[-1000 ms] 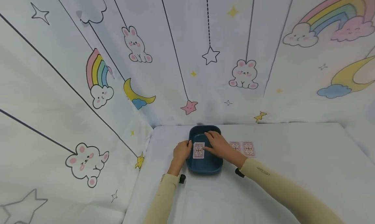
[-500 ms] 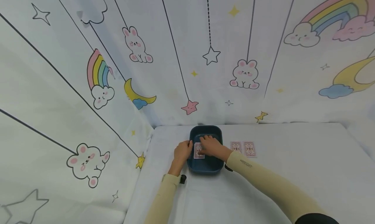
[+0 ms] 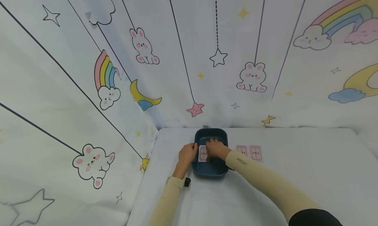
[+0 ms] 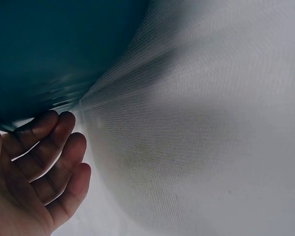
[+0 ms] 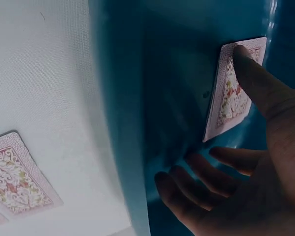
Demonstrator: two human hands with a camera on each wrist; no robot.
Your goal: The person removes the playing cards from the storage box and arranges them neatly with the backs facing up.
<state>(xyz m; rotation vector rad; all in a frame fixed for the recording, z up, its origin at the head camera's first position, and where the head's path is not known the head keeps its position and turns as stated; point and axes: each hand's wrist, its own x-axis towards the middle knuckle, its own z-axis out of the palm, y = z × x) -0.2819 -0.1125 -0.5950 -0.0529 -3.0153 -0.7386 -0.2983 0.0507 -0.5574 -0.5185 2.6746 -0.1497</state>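
Note:
A blue plastic tray (image 3: 210, 170) stands on the white table. My left hand (image 3: 187, 155) holds its left rim; in the left wrist view the fingers (image 4: 64, 152) lie curled against the outside wall, the thumb out of sight. A small stack of playing cards (image 3: 203, 153), backs up, lies inside the tray near its left wall. My right hand (image 3: 217, 149) reaches into the tray over the right edge of the stack. Seen from the right wrist, its thumb rests on the top card (image 5: 226, 105), while the other fingers (image 5: 184, 194) stay spread beside the stack.
To the right of the tray two patterned card backs show on the table, a nearer-to-tray card (image 3: 241, 149) partly behind the right wrist and a second card (image 3: 255, 153). A white wall (image 3: 218, 91) with cartoon drawings rises behind the table.
My right hand has moved left and down into the tray, onto the stack, then slightly right with the fingers bent downward. The left hand has stayed at the rim. The head view has shifted slightly.

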